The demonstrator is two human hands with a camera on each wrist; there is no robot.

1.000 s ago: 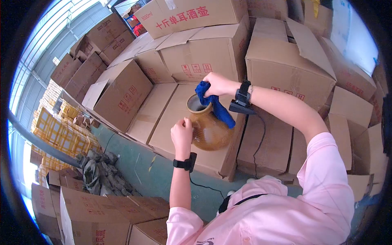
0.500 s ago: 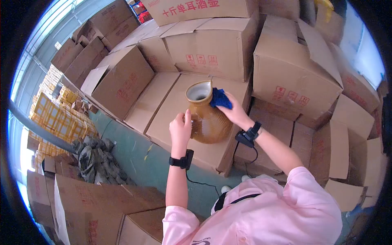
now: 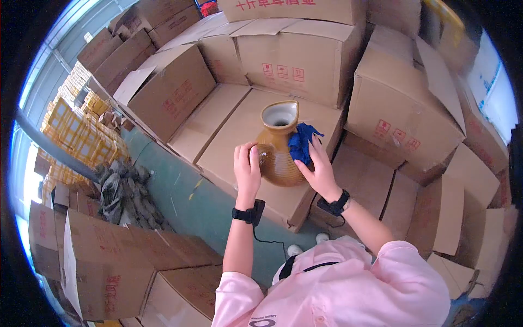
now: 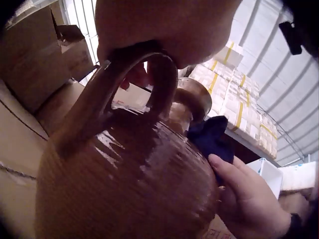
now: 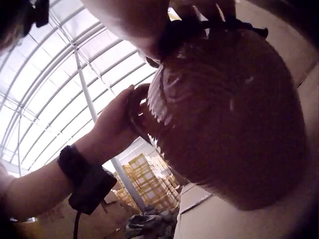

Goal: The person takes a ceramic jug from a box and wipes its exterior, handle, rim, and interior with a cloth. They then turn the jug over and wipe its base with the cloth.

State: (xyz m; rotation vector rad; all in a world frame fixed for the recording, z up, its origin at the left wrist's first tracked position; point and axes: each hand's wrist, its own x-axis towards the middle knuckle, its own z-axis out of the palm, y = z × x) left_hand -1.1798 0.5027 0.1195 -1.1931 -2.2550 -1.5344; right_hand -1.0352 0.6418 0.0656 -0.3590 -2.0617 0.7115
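Observation:
A glazed brown pottery jug [image 3: 280, 166] with a pale inside and a pouring lip stands on a cardboard box [image 3: 226, 158]. My left hand [image 3: 248, 169] grips its looped handle [image 4: 167, 89], which shows arched under the fingers in the left wrist view. On the jug's other side, my right hand [image 3: 322, 173] holds a dark blue cloth [image 3: 300, 143] against the shoulder and belly, just below the neck. The thumb lies near the jug's wall, and the cloth is bunched under the fingers. In the right wrist view the jug's ribbed belly [image 5: 234, 124] fills much of the picture.
Cardboard boxes [image 3: 294, 60] are stacked behind the jug, and more boxes [image 3: 403, 109] stand to the right. Open cartons [image 3: 120, 256] sit at the lower left, beside a heap of dark sacks [image 3: 128, 191]. Green floor [image 3: 169, 180] runs between them.
My right hand has come down from the jug's mouth to its right side, with the cloth now bunched against the wall. The left hand stays at the handle. The head view has shifted.

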